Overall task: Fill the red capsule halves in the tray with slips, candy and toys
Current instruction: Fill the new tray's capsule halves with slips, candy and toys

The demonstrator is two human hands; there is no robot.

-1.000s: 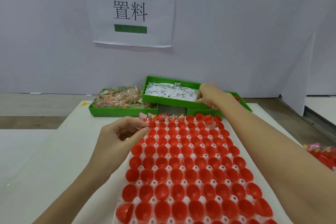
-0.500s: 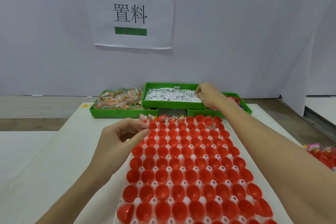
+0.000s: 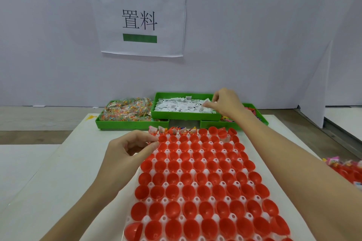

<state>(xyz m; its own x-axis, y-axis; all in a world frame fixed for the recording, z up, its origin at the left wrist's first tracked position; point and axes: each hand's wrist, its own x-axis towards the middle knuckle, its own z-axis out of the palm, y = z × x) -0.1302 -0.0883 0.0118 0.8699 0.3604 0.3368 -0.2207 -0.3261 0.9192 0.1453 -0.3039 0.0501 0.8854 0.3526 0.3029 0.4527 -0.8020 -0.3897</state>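
Head view: right hand now lifted above slip bin, pinching slips; next fill imminent.

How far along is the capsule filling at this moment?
Barely begun. Done: about five red plastic capsule halves in the far row hold wrapped items. In hand: the right hand pinches paper in the green bin of white slips; the left hand waits at the tray edge. Left: every nearer row.
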